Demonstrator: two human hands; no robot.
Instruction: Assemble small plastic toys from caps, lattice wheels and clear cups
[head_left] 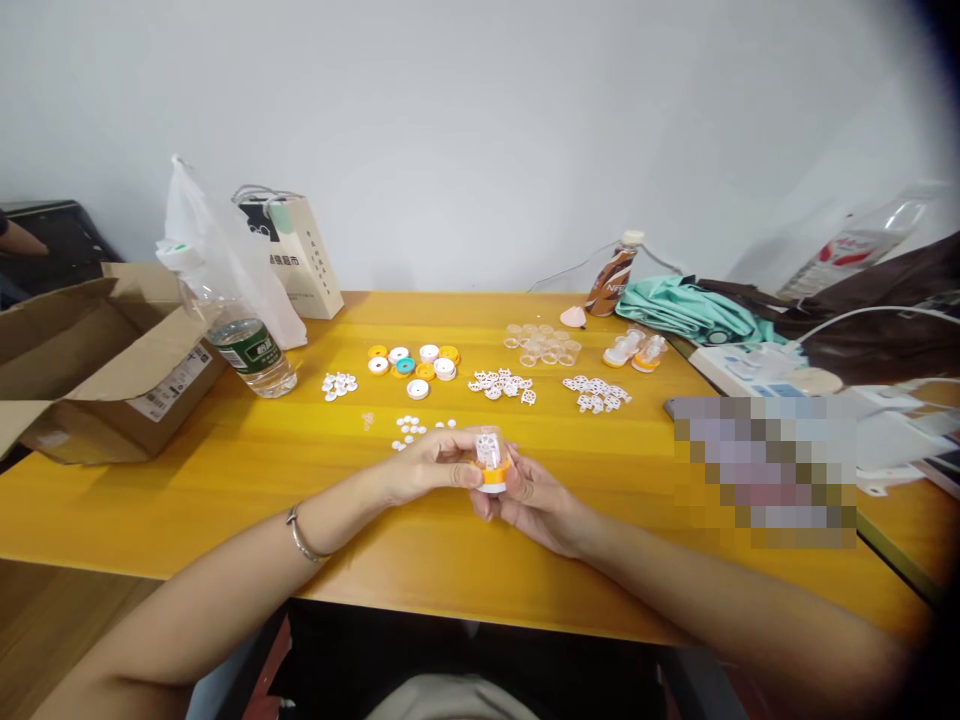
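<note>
Single view, head-worn. Camera sits above the wearer's lap (pixel 465 650), on the near side of the table (pixel 225 460), facing forward and tilted down. Forearms (pixel 240 565) enter from the lower corners; left hand (pixel 427 468) and right hand (pixel 541 505) meet just below frame centre, within arm's reach. Tabletop spans the middle band; wall (pixel 450 150) fills the top, farther off. Field wide; dark curved border at right corners.

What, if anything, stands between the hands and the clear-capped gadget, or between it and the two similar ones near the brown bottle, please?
Nothing visible separates the left hand and right hand from the gadget; both hold it. Toward the similar gadgets, white plastic pieces lie on the table along the way.
</note>
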